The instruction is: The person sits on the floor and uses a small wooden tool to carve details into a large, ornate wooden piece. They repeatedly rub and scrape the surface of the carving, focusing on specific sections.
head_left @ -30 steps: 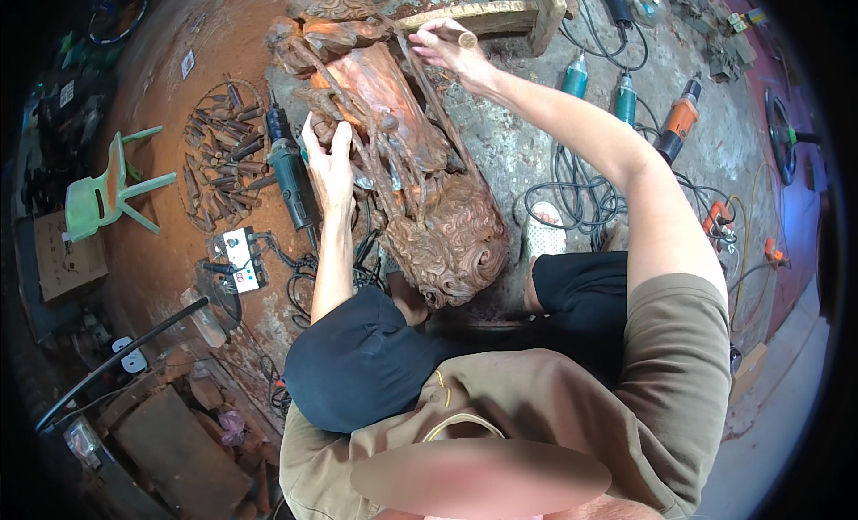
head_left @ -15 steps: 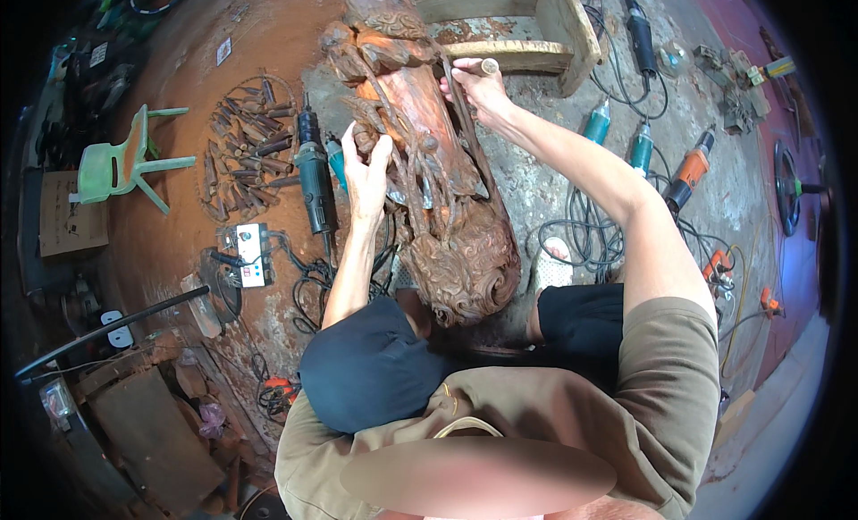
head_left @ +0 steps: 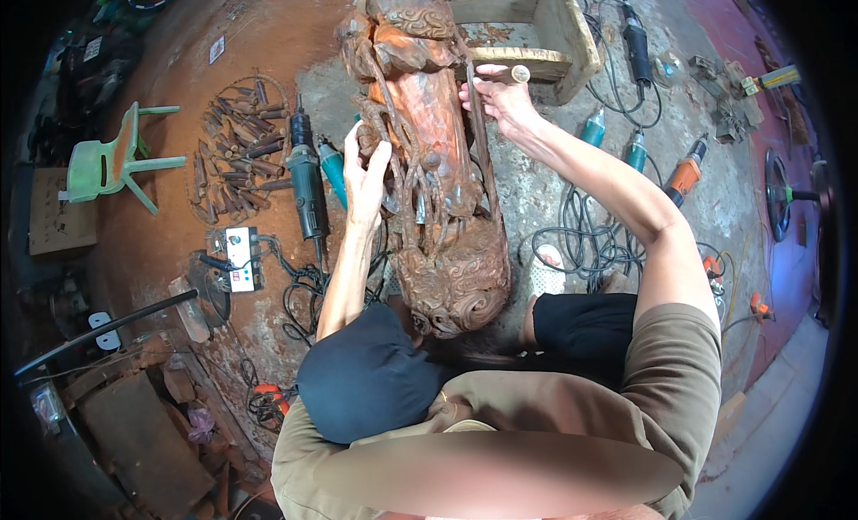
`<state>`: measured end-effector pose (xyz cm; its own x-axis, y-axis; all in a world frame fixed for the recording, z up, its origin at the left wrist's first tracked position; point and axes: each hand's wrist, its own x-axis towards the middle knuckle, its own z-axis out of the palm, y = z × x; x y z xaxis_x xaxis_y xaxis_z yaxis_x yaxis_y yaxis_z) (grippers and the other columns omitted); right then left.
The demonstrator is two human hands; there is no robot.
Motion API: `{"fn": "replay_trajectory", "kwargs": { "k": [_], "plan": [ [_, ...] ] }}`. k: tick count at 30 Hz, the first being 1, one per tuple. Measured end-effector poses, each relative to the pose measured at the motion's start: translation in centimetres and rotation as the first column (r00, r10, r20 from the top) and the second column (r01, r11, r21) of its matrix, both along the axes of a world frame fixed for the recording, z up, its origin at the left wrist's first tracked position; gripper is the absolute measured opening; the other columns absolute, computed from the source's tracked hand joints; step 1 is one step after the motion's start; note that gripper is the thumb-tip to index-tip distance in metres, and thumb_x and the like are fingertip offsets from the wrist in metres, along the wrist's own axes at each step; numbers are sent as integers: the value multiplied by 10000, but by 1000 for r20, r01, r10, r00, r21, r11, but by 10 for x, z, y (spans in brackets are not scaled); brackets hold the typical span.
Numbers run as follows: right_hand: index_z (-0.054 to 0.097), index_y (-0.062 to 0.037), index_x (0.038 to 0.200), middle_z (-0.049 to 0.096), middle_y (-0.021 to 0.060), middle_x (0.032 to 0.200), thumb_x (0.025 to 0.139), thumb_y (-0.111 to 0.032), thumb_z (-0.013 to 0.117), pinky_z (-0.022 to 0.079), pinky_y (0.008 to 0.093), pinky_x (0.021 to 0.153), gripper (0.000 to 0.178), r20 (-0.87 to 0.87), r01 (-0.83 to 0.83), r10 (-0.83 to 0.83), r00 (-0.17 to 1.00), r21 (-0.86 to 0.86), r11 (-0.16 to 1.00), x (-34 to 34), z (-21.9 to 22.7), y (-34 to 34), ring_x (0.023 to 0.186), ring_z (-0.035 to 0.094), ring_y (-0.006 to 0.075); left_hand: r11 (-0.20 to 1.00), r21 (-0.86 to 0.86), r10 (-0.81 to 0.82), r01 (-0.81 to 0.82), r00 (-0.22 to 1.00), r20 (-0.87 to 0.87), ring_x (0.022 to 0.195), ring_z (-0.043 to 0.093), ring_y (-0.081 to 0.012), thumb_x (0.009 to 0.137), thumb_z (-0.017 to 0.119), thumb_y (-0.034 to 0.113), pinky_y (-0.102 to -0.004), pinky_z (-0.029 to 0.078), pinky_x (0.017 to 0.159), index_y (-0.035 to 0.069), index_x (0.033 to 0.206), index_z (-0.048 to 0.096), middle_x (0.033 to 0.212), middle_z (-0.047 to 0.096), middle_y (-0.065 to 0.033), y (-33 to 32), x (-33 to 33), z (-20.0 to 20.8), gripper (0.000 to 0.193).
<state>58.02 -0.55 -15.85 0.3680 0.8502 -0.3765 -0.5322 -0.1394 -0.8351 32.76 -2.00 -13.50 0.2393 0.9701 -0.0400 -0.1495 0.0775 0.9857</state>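
A long reddish-brown wood carving (head_left: 451, 261) with swirling relief and openwork stems stretches away from me between my legs. My left hand (head_left: 365, 176) is closed round a knobby part on its left side, with the thumb toward me. On the other side, by a long thin stem of the carving, my right hand (head_left: 508, 102) grips a wooden-handled chisel (head_left: 520, 73). The round butt of its handle points up at me. Its blade is hidden behind the hand and the carving.
Left lie a heap of wood-handled chisels (head_left: 237, 158), a teal power grinder (head_left: 306, 189), a white control box (head_left: 240, 259) and a green chair (head_left: 112, 158). A wooden trough (head_left: 572, 46) stands beyond. Right are an orange power tool (head_left: 686, 173) and coiled cables (head_left: 576, 243).
The carving's far end has swung slightly right and its near end slightly left. My right hand has moved right and a little nearer with the chisel. My left hand keeps its grip.
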Motion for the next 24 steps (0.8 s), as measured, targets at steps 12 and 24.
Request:
{"fn": "replay_trajectory", "kwargs": {
  "k": [12, 24],
  "plan": [
    [504, -29, 1120, 650, 136, 895, 902, 71, 553, 563, 339, 562, 245, 55, 157, -155, 986, -45, 987, 11, 19, -39, 716, 689, 211, 966, -148, -200, 211, 976, 86, 1052, 568, -115, 940, 575, 114, -282, 445, 922, 67, 1439, 377, 1210, 591, -41, 29, 3, -28, 539],
    [497, -30, 1098, 638, 120, 895, 899, 46, 586, 584, 356, 618, 231, 87, 108, -108, 990, 8, 994, 10, 15, -40, 766, 696, 216, 981, -72, -183, 180, 982, -39, 1046, 536, -131, 915, 617, 227, -287, 407, 950, 80, 1459, 391, 1192, 559, -40, 37, -6, -52, 607]
  ]
}}
